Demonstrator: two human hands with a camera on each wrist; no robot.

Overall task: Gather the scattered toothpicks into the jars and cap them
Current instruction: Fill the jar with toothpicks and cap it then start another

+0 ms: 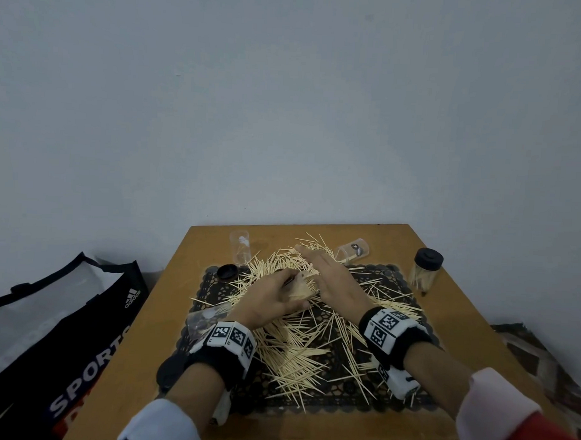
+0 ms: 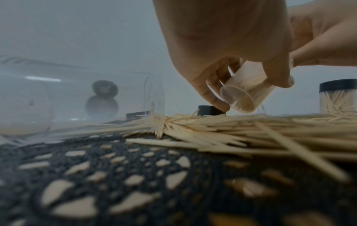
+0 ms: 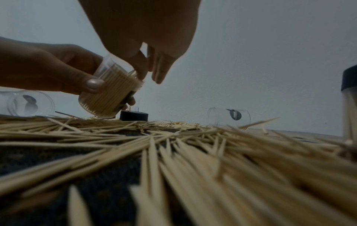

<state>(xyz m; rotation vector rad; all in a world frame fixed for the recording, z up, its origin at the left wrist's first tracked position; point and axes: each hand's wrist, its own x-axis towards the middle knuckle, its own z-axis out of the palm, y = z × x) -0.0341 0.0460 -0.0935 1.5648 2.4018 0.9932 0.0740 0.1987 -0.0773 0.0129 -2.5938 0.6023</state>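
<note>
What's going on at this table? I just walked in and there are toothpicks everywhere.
A person is gathering spilled toothpicks back into clear jars. The left hand grips a tilted jar already packed with toothpicks, while the right hand reaches to its mouth with straight fingers. One capped jar stands at the far right, two empty jars wait at the back, and a loose black cap sits on the lace mat. Most toothpicks are not yet gathered.
</note>
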